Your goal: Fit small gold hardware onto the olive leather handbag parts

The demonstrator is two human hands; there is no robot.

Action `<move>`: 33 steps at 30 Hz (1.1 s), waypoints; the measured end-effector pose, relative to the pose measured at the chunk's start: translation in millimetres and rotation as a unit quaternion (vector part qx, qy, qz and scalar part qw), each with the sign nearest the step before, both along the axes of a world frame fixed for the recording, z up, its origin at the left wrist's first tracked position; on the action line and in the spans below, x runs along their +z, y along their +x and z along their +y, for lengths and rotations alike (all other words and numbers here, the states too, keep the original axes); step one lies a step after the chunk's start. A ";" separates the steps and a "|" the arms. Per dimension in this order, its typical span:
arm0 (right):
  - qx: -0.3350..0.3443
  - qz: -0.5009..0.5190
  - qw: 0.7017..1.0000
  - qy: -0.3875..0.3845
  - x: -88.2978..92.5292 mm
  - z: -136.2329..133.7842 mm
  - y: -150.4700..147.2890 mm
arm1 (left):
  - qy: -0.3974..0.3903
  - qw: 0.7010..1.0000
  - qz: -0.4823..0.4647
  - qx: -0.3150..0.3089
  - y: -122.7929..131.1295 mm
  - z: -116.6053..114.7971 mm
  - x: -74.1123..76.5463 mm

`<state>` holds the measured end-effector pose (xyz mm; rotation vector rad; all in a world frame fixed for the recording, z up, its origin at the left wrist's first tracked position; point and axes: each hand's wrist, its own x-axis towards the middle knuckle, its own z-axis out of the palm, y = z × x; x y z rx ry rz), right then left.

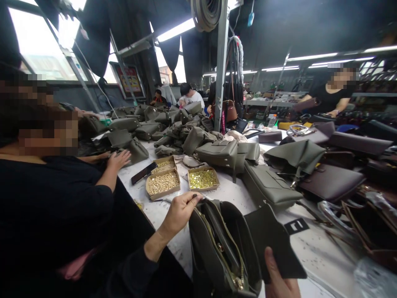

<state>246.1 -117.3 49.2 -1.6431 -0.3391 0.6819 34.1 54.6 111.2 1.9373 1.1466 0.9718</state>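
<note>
An olive-grey leather handbag (218, 244) stands in front of me, its top open, showing dark inner pockets and a brass zipper. At its upper left edge, my left hand (178, 213) is pinched on a small dark piece; whether this belongs to the bag I cannot tell. My right hand (281, 279) grips the bag's wide flap (277, 240) at lower right, thumb on the near face and fingers mostly hidden behind. Beyond the bag sit cardboard trays of small gold-coloured metal parts (163, 183) and yellowish metal parts (203, 179).
A co-worker (56, 215) sits close on my left, one hand (119, 159) over the table. A phone (144, 173) lies by the trays. Olive bags (217, 153) are piled across the table, with dark brown bags (331, 182) at right. A metal post (221, 62) rises behind.
</note>
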 end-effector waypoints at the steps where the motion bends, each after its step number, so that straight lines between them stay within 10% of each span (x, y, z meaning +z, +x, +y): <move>1: 0.009 -0.033 0.999 0.015 4.2 2.1 8.1 | 0.017 1.000 -0.011 -0.002 1.1 -2.0 -2.3; 5: -0.015 -0.282 0.953 0.108 17.8 6.8 39.0 | 0.026 0.999 -0.020 0.014 -0.1 -6.7 -11.0; 8: -0.011 -0.581 0.809 0.089 15.7 5.7 55.6 | 0.019 1.000 -0.011 0.020 -5.6 -9.1 -15.9; 11: 0.170 -0.720 0.672 0.006 5.3 7.2 68.7 | 0.021 0.999 -0.006 0.024 -12.1 -11.8 -20.5; 14: 0.337 -0.720 0.603 -0.070 3.9 18.3 77.0 | 0.029 0.999 -0.012 0.037 -15.7 -14.8 -25.2; 18: 0.354 -0.710 0.594 -0.137 40.2 52.7 69.3 | 0.084 0.995 -0.034 0.040 -14.7 -17.0 -30.6; 22: 0.420 -0.665 0.618 -0.005 83.3 97.9 40.6 | 0.126 0.990 -0.041 0.048 -12.2 -17.2 -35.2; 29: 0.547 -0.676 0.479 0.123 68.1 144.7 10.2 | 0.170 0.982 -0.039 0.078 -16.4 -21.5 -50.0; 31: 0.554 -0.641 0.509 0.150 59.2 148.7 12.2 | 0.167 0.981 -0.049 0.086 -18.8 -22.8 -56.3; 33: 0.565 -0.527 0.615 0.156 52.6 151.7 14.4 | 0.163 0.979 -0.063 0.104 -20.8 -23.8 -64.6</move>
